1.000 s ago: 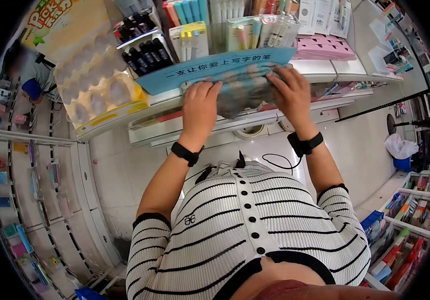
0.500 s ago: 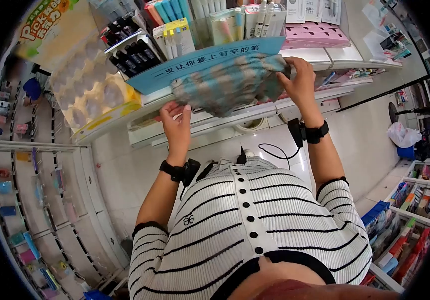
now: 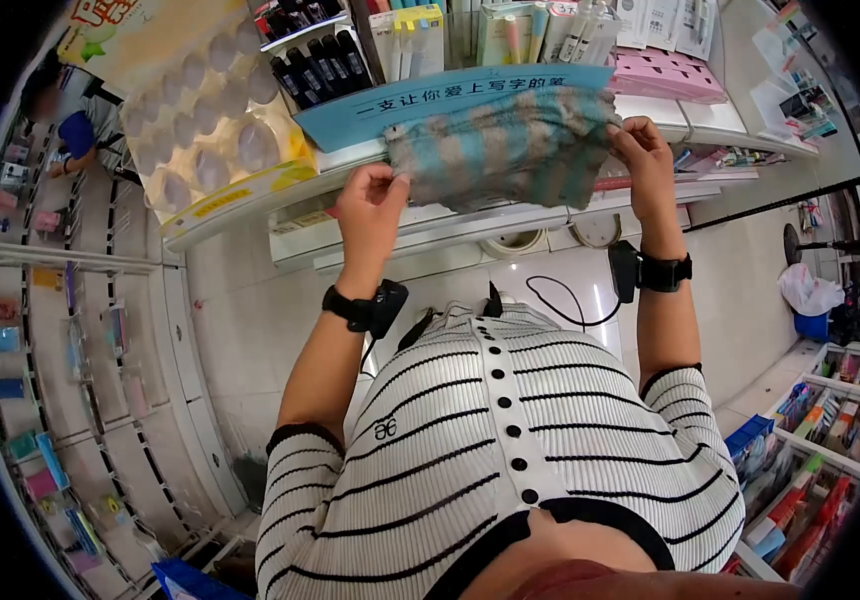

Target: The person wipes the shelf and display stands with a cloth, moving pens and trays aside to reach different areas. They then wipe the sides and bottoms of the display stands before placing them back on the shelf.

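Observation:
A grey and teal striped cloth (image 3: pixel 510 150) is spread between my hands, in front of a blue sign strip (image 3: pixel 350 118) with printed characters. Thumb and fingers of my left hand (image 3: pixel 371 205) pinch its left edge. At the opposite end, my right hand (image 3: pixel 644 160) is closed on the upper right corner. The cloth hangs over the front edge of the display shelf (image 3: pixel 430 225) and covers part of the strip. Both wrists wear black straps with small devices.
Behind the strip stand black markers (image 3: pixel 322 70), boxed pens (image 3: pixel 408 42) and a pink box (image 3: pixel 668 76). A yellow tray with clear domes (image 3: pixel 212 125) is at the left. Pegboard racks (image 3: pixel 60 390) line the left side; book bins (image 3: pixel 810 470) stand at the right. Another person (image 3: pixel 80 125) is far left.
My left hand has closed on the cloth's left edge, and the cloth is now stretched wider and flatter. In view, both hands and the cloth have shifted right as the head turned.

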A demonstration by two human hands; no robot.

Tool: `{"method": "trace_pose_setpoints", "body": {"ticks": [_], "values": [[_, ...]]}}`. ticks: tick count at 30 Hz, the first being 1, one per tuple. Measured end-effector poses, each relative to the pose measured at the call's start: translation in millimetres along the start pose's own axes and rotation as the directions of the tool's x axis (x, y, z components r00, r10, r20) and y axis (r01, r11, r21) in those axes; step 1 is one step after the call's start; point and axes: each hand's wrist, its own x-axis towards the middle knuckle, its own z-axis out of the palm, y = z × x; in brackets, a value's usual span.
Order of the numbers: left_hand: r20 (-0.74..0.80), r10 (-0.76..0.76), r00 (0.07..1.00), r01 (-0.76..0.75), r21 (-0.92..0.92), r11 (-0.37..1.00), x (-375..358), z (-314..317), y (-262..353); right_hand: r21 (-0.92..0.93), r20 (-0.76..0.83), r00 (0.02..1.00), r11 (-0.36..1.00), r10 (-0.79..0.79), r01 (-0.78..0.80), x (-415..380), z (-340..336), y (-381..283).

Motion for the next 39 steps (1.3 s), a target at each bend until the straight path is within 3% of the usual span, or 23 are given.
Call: {"method": "trace_pose_setpoints", "body": {"ticks": [1,3,4,5,6,7,9,10,12,16,18,22,24,28,30,31,33,39], "values": [[0.005,0.004,1.000,-0.004,-0.001,1.000,3.1,-5.5,-1.3,0.000,-0.005,1.000,1.000,-0.004,0.004,0.3,-1.9,0.4],[0.148,-0.090,0.985,0.127,-0.261,0.957,4.4,-15.6,-5.0,0.212,0.101,0.967,0.944,0.235,-0.251,0.3,-14.2,3.6],[0.153,-0.092,0.984,0.129,-0.261,0.957,3.9,-18.9,-6.5,0.212,0.097,0.967,0.944,0.236,-0.252,2.6,-24.0,9.3],[0.256,-0.173,0.951,0.270,-0.419,0.867,4.1,-22.0,-7.4,0.312,0.364,0.888,0.861,0.281,-0.401,7.1,-34.9,17.7],[0.368,-0.227,0.902,0.407,-0.545,0.733,5.0,-23.6,-7.8,0.358,0.609,0.748,0.751,0.263,-0.555,9.5,-39.7,21.7],[0.371,-0.223,0.902,0.405,-0.545,0.734,5.7,-22.4,-5.5,0.359,0.607,0.751,0.753,0.260,-0.551,0.8,-26.3,12.1],[0.499,-0.307,0.810,0.562,-0.511,0.650,6.0,-15.3,4.6,0.449,0.358,0.837,0.709,0.414,-0.543,-20.8,2.5,-7.4],[0.497,-0.304,0.813,0.558,-0.513,0.652,6.2,-11.4,12.6,0.449,0.360,0.837,0.711,0.411,-0.542,-22.2,6.1,-12.2],[0.520,-0.369,0.770,0.624,-0.498,0.602,3.2,-5.3,26.3,0.423,0.356,0.748,0.617,0.560,-0.664,-26.6,10.7,-17.2],[0.478,-0.335,0.812,0.555,-0.452,0.698,1.7,-8.2,25.2,0.426,0.258,0.844,0.729,0.470,-0.536,-29.2,12.4,-10.8],[0.409,-0.259,0.875,0.424,-0.387,0.819,-1.8,-19.1,23.8,0.246,0.230,0.926,0.902,0.300,-0.353,-24.8,-1.5,-4.6],[0.437,-0.119,0.891,0.308,-0.394,0.866,-9.4,-43.8,10.3,0.041,0.241,0.942,0.967,0.233,-0.250,-29.7,-2.1,-4.6],[0.528,-0.307,0.792,0.592,-0.538,0.600,-15.3,-51.4,11.7,0.127,0.272,0.951,0.975,0.144,-0.184,-39.5,11.5,-9.3],[0.613,-0.392,0.686,0.717,-0.477,0.509,-14.9,-54.1,-11.4,0.089,0.324,0.929,0.972,0.178,-0.218,-34.0,15.3,2.0],[0.524,-0.396,0.754,0.649,-0.505,0.569,-15.2,-55.0,-13.4,-0.011,0.299,0.927,0.972,0.226,-0.234,-27.1,13.8,10.2],[0.522,-0.397,0.755,0.649,-0.506,0.569,-14.1,-56.5,-11.8,-0.011,0.302,0.926,0.972,0.227,-0.235,-24.5,14.6,11.1],[0.371,-0.374,0.850,0.523,-0.509,0.684,-11.7,-62.6,-6.2,0.066,0.265,0.943,0.972,0.202,-0.227,-22.0,20.4,8.8],[0.382,-0.185,0.905,0.395,-0.597,0.698,-9.5,-75.8,0.0,0.219,0.237,0.957,0.950,0.168,-0.221,-27.6,37.4,-6.0]]}}
